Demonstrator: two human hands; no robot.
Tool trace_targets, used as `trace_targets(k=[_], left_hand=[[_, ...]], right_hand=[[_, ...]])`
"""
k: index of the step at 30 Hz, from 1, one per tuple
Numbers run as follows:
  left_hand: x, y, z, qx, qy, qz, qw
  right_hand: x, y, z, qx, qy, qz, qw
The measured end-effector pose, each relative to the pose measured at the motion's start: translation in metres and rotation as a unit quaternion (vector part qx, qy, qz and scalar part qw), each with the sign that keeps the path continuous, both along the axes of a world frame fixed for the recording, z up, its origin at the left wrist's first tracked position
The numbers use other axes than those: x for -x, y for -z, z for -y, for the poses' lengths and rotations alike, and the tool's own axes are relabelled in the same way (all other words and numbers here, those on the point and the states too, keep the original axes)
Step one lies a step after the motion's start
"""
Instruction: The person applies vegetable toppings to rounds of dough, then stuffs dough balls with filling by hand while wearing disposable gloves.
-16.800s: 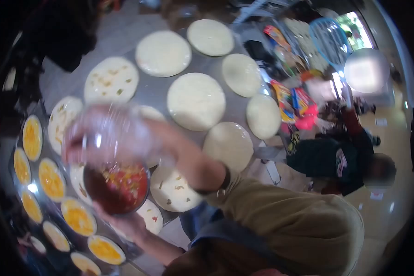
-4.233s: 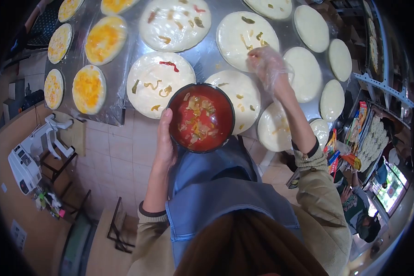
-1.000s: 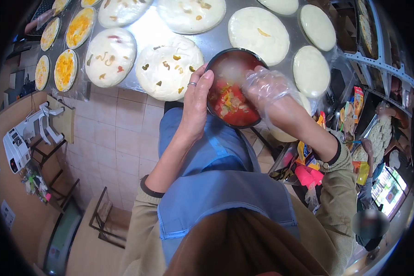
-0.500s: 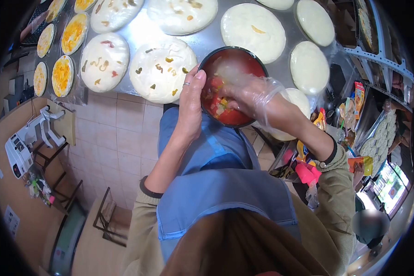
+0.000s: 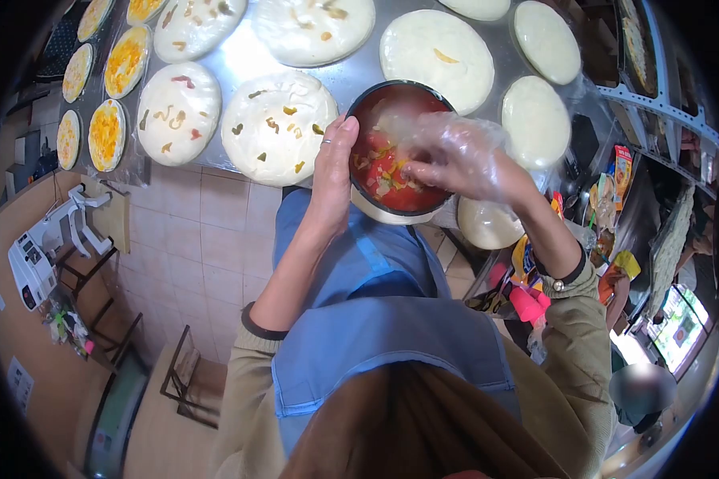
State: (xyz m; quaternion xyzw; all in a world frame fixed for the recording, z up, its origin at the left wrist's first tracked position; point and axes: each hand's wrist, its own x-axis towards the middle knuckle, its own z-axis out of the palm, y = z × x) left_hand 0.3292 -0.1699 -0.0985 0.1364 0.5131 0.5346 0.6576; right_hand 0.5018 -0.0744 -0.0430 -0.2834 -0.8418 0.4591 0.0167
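Note:
A dark-rimmed bowl (image 5: 359, 180) with a red inside and small chopped pieces (image 5: 390, 169) in it is held over my lap at the table edge. My left hand (image 5: 335, 172) is wrapped round its left side, thumb on the rim. Inside the bowl is my right hand (image 5: 455, 160), in a clear plastic glove, its fingers bent at the pieces; what they hold, if anything, is too small to tell. Beside the bowl lies a white dough round (image 5: 280, 128) with scattered coloured bits. Another round (image 5: 437, 60) behind the bowl carries one orange strip.
More dough rounds stand on the metal table (image 5: 244, 48), some with orange topping (image 5: 106, 136) at the left. A white scale-like machine (image 5: 36, 259) is at the far left. Packets (image 5: 621, 172) and a pink object (image 5: 529, 303) lie right. A person (image 5: 641, 399) is at the lower right.
My right hand has lifted slightly and moved right inside the bowl, baring more of the chopped pieces. My left hand still holds the bowl.

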Motion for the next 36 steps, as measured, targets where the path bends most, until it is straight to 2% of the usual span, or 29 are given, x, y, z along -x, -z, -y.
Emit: trace_targets(k=[3, 4, 7, 11, 17, 20, 23, 26, 32, 35, 36], left_hand=[[0.0, 0.014, -0.01, 0.007, 0.004, 0.006, 1.0], [0.0, 0.014, -0.015, 0.006, 0.011, 0.013, 1.0], [-0.002, 0.013, -0.028, 0.011, 0.021, 0.031, 0.999], [-0.005, 0.013, -0.04, 0.031, 0.014, 0.038, 0.999], [0.0, 0.019, -0.039, 0.031, 0.015, 0.057, 0.998], [0.002, 0.025, -0.037, 0.028, 0.009, 0.054, 0.998], [0.003, 0.028, -0.036, 0.031, 0.002, 0.052, 0.998], [0.005, 0.031, -0.035, 0.03, 0.005, 0.048, 0.998], [0.01, 0.039, -0.035, 0.026, 0.01, 0.041, 0.999], [0.012, 0.041, -0.033, 0.03, 0.006, 0.039, 0.999], [0.013, 0.041, -0.032, 0.032, 0.004, 0.039, 0.999]], right_hand=[[-0.006, -0.001, -0.019, 0.053, 0.035, -0.016, 0.998], [-0.008, 0.001, -0.026, 0.157, 0.064, -0.034, 0.985], [-0.005, -0.009, -0.038, 0.261, 0.189, 0.016, 0.946], [-0.009, -0.009, -0.047, 0.306, 0.236, 0.0, 0.922], [-0.006, -0.006, -0.052, 0.339, 0.249, 0.009, 0.907], [-0.006, 0.001, -0.053, 0.341, 0.242, -0.009, 0.908], [-0.003, 0.009, -0.052, 0.25, 0.209, -0.014, 0.945], [0.0, 0.015, -0.045, 0.026, 0.139, -0.044, 0.989], [0.002, 0.014, -0.046, 0.167, 0.201, -0.007, 0.965], [0.005, 0.003, -0.045, 0.319, 0.24, 0.01, 0.917], [0.005, 0.004, -0.044, 0.33, 0.24, 0.008, 0.913]])
